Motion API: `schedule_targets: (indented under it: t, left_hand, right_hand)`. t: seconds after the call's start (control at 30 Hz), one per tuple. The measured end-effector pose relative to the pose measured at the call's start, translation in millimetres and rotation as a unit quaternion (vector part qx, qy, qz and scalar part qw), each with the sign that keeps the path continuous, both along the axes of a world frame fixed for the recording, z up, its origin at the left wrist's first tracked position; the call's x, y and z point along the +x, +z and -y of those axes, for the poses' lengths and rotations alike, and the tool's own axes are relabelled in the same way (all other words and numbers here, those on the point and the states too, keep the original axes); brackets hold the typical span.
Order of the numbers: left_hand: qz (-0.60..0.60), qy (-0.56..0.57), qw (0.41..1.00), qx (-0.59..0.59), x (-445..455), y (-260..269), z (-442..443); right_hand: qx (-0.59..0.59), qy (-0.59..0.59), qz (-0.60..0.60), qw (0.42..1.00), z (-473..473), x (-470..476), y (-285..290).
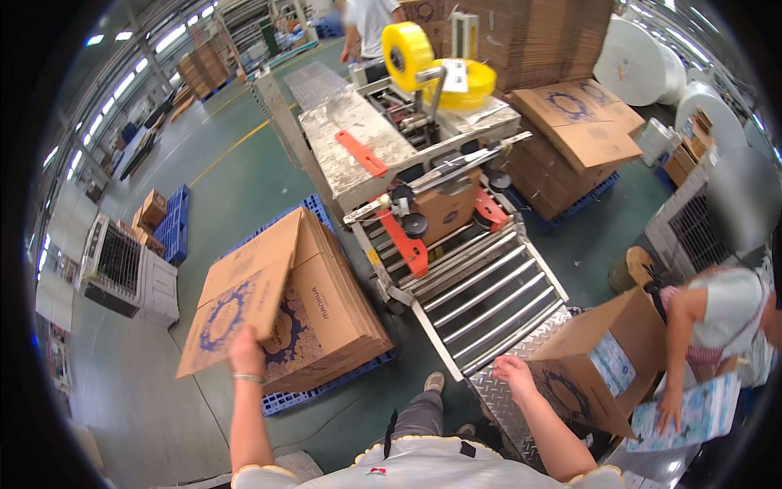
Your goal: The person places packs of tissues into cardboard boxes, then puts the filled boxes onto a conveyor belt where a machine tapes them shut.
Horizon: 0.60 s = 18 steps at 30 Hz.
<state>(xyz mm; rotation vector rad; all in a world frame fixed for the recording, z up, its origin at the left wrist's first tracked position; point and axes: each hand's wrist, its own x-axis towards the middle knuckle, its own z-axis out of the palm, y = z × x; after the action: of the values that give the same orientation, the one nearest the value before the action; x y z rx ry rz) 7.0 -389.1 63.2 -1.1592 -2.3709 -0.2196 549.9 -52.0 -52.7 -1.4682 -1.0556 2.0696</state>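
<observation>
My left hand (pixel 245 354) grips the near edge of a flat, folded cardboard carton (pixel 247 287) with blue print. That carton is tilted up over a stack of flattened cartons (pixel 339 305), which rests on a blue plastic pallet (pixel 324 388). To the right, my right hand (pixel 515 376) is held over a diamond-plate metal surface (pixel 492 394) with its fingers loosely bent and nothing visible in them. Close beside it stands an open carton (pixel 559 391) containing blue-and-white packages (pixel 613 365); whether my fingers touch the carton cannot be told.
A roller conveyor (pixel 489 299) leads to a carton-sealing machine (pixel 360 147) with yellow tape rolls (pixel 408 47) and a carton (pixel 449 211) inside. A co-worker (pixel 721 318) at right presses a hand on a blue package (pixel 684 415). More flattened cartons (pixel 574 116) stand behind.
</observation>
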Motion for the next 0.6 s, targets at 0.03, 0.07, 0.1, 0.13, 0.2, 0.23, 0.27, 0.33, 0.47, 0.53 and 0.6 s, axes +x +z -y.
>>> schedule_targets:
  t: [0.03,0.07,0.1,0.13,0.2,0.23,0.27,0.33,0.47,0.53,0.6]
  left_hand:
    - [-0.055,-0.015,0.996,0.066,2,39,2]
    - [-0.107,-0.030,0.991,0.075,4,80,6]
    - [-0.122,-0.004,0.990,0.065,41,139,-11]
    - [-0.192,-0.088,0.969,0.132,79,191,-16]
    - [-0.221,-0.206,0.922,0.243,155,259,-29]
    - [-0.231,-0.219,0.919,0.233,192,281,-23]
    - [-0.239,-0.242,0.911,0.234,226,304,-25]
    - [-0.228,-0.316,0.881,0.268,283,330,-44]
    - [-0.022,-0.466,0.804,0.369,328,323,-78]
    - [0.143,-0.503,0.755,0.397,329,303,-102]
    - [0.251,-0.509,0.672,0.476,337,276,-156]
  right_hand:
    - [0.018,-0.002,-0.005,1.000,9,11,5]
    - [0.037,-0.003,-0.009,0.999,18,22,11]
    - [0.080,0.001,-0.004,0.997,30,35,14]
    - [0.118,0.015,0.000,0.993,47,45,15]
    - [0.231,0.014,0.005,0.973,86,71,10]
    - [0.202,0.080,0.066,0.974,103,75,60]
    - [0.336,0.106,0.110,0.929,120,90,79]
    - [0.472,0.153,0.174,0.850,146,115,123]
    - [0.576,0.134,0.244,0.769,177,176,205]
    - [0.594,0.097,0.265,0.753,187,205,232]
    - [0.629,0.041,0.290,0.721,197,237,239]
